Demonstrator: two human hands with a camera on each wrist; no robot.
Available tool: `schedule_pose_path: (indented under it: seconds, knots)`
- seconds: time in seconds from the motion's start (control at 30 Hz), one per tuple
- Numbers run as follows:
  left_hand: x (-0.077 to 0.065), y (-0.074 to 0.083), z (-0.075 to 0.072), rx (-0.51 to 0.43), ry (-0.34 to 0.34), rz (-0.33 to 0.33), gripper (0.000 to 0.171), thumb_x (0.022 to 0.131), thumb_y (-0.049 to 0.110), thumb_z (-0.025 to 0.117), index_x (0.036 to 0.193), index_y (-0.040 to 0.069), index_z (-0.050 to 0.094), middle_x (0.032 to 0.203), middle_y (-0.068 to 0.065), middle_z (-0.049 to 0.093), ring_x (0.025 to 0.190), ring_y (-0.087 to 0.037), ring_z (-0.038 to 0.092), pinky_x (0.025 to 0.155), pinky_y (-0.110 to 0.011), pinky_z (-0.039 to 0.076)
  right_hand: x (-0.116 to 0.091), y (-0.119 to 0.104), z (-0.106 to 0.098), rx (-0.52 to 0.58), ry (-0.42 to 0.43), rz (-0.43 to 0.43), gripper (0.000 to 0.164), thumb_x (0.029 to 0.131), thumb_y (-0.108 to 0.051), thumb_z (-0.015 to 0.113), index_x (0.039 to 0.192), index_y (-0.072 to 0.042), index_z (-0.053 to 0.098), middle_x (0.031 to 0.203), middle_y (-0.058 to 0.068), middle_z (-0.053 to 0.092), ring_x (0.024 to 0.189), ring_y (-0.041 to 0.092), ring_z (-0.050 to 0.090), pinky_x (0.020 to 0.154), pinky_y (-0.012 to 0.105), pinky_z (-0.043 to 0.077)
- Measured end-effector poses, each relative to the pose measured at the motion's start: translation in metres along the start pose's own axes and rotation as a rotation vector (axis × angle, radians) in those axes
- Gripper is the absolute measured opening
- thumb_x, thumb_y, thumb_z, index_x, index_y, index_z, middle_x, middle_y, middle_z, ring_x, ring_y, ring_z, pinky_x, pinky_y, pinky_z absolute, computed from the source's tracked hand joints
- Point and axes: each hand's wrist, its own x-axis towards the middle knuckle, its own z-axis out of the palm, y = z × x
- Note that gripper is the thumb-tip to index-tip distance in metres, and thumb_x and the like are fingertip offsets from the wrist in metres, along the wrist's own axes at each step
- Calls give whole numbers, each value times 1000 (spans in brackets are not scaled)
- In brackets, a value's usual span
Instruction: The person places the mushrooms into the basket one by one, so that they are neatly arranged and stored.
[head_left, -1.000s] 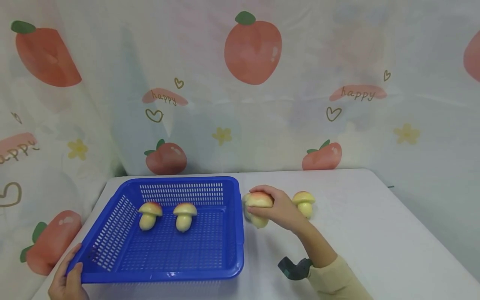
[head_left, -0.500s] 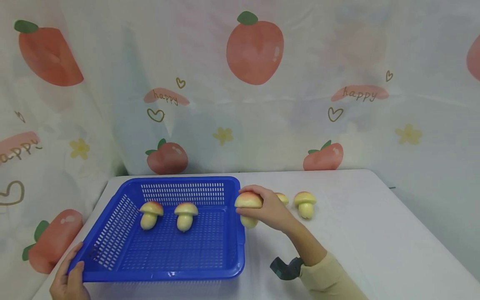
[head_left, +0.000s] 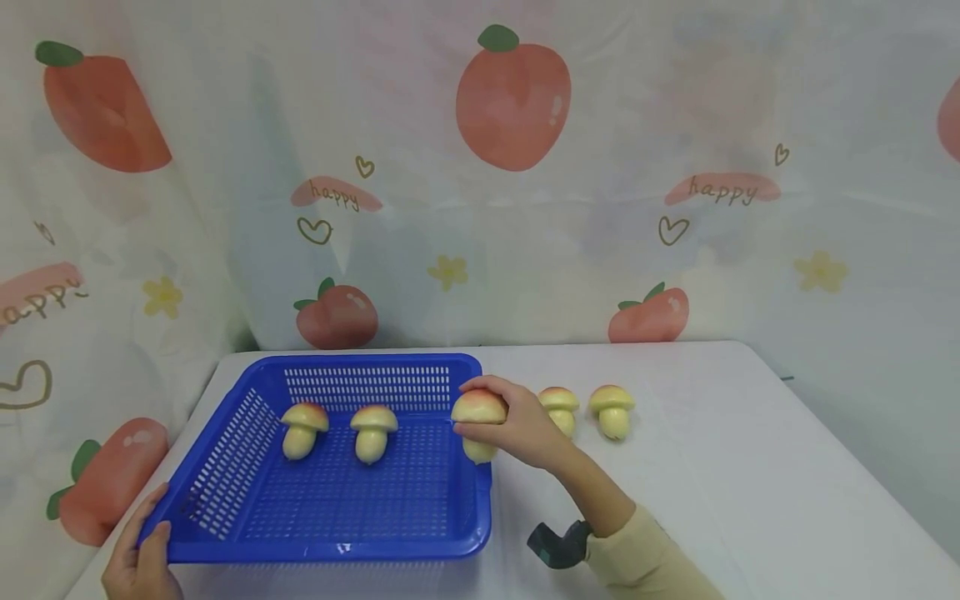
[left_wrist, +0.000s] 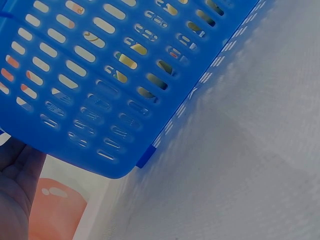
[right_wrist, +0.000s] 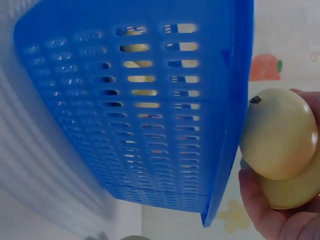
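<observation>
Your right hand [head_left: 517, 421] is curled around a mushroom [head_left: 478, 408], fingers over the cap and what looks like the thumb lying across the front just under it, so the opening is about as wide as the cap. The stem hangs down below your grip, by the basket's right wall; I can't tell whether it touches the rim.

Your left hand [head_left: 142, 557], well off to the other side, is nearly closed on the near corner of the blue basket [head_left: 322, 551], thumb and fingers on its rim.

The mushroom looks like a smooth moulded model, so expect it to be light and stiff, without much give when you squeeze. The glossy skin may be slippery: rely on the overhang of the cap, with a digit tucked beneath it, rather than pinching the rounded stem. It probably isn't fragile, though the coating could scuff against the rim.

The two in the basket [head_left: 303, 431] [head_left: 372, 433], between your hands, and the two on the table [head_left: 712, 475], just beyond your right hand to its right [head_left: 559, 408] [head_left: 613, 412], look alike and should take the same hold. The basket seems light, thin plastic; hold it by the rim, since its slotted walls may flex.
</observation>
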Motion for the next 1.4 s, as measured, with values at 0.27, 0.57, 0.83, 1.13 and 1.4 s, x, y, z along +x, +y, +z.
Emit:
schedule_pose_path:
  seconds: [0.27, 0.57, 0.83, 1.13, 1.4]
  knots:
    - [-14, 20, -1, -23, -17, 18, 41, 93, 10, 38, 128, 21, 55, 130, 4, 52, 113, -4, 47, 96, -17, 31, 3, -2, 9, -26, -14, -47, 42, 75, -24, 75, 112, -10, 60, 98, 5, 60, 78, 17, 57, 63, 31, 50]
    - [-7, 10, -1, -52, -38, 33, 40, 93, 9, 39, 129, 20, 55, 131, 1, 51, 112, -5, 49, 94, -17, 35, 10, -2, 21, -41, -26, -63, 43, 74, -26, 75, 112, -11, 60, 97, 2, 61, 77, 14, 58, 65, 29, 50]
    - [31, -46, 0, -24, 20, 44, 39, 93, 9, 41, 123, 26, 60, 125, 6, 56, 112, -9, 50, 94, -19, 36, 14, -4, 31, -37, -47, -68, 42, 74, -26, 75, 111, -12, 60, 95, 0, 61, 77, 13, 58, 65, 28, 50]
    - [27, -41, 0, -44, 17, 28, 40, 92, 8, 42, 122, 26, 61, 125, 6, 56, 112, -7, 50, 91, -14, 36, 20, -2, 43, -52, -79, -46, 44, 74, -29, 75, 112, -14, 60, 96, -2, 60, 78, 11, 58, 65, 28, 50]
    - [-1, 1, -2, -52, -20, 15, 41, 92, 8, 40, 127, 21, 57, 129, 4, 52, 114, -5, 48, 95, -15, 32, 26, -1, 50, -111, -61, -82, 43, 73, -30, 75, 111, -14, 61, 99, -4, 61, 81, 9, 57, 68, 26, 48]
